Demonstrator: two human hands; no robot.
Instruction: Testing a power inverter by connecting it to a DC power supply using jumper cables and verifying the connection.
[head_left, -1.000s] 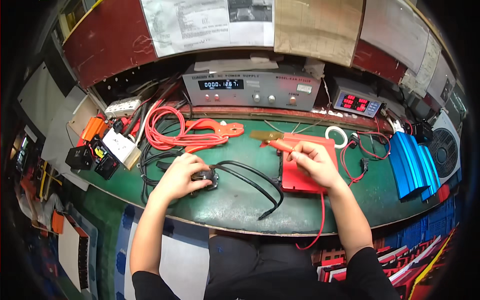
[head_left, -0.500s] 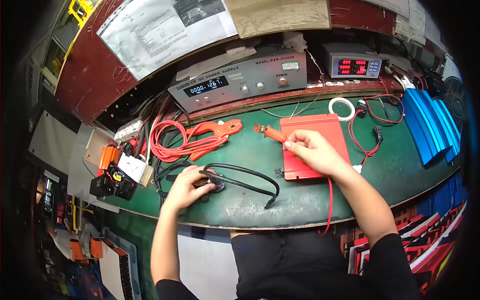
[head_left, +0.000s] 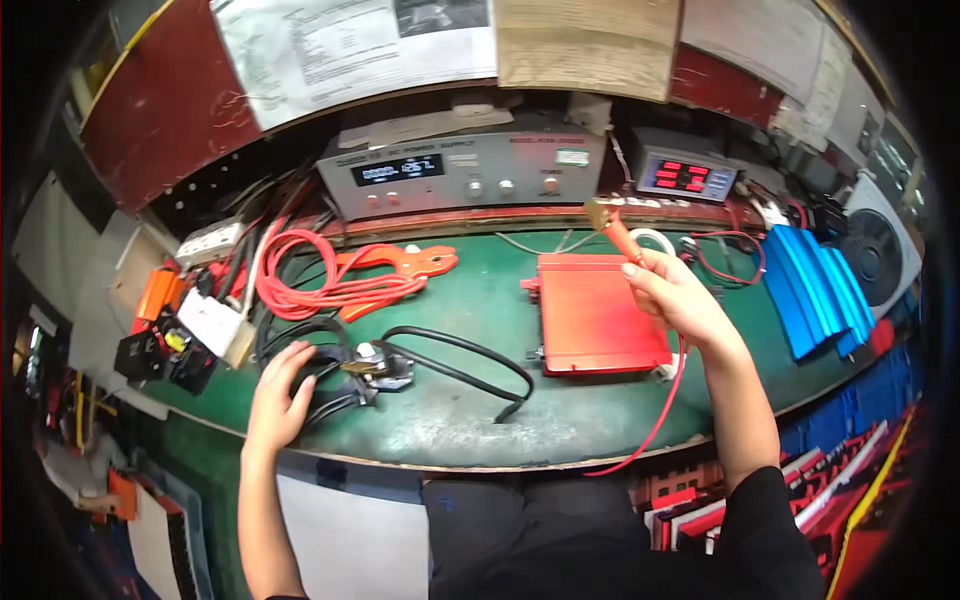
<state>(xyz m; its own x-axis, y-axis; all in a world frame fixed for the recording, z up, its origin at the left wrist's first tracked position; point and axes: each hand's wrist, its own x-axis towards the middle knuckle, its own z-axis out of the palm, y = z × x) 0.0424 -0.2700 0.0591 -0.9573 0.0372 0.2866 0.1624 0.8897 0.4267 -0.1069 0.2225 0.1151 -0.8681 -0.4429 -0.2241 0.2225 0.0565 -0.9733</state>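
My right hand (head_left: 680, 295) is closed on an alligator clip (head_left: 622, 238) with an orange-red sleeve and brass-coloured jaws, raised above the far right part of a flat red metal box (head_left: 600, 315). A thin red wire (head_left: 668, 412) hangs below that hand. On the left, my left hand (head_left: 275, 400) has its fingers apart beside a black clamp (head_left: 378, 368) with metal jaws; whether it touches the handles I cannot tell. A black cable (head_left: 470, 345) loops to the right of the clamp. Behind lies an orange-red clamp (head_left: 425, 262) with a coiled red cable (head_left: 300, 275).
A grey power supply (head_left: 460, 180) and a small meter (head_left: 685, 178) with red digits stand along the back. Blue finned housings (head_left: 815, 290) and a fan (head_left: 875, 250) are on the right. A white power strip (head_left: 210, 240) and orange-and-black parts (head_left: 160, 295) sit at left.
My left hand has come off the black clamp toward the left, its fingers spreading. My right hand has lifted the alligator clip up and to the right. The whole view has shifted.
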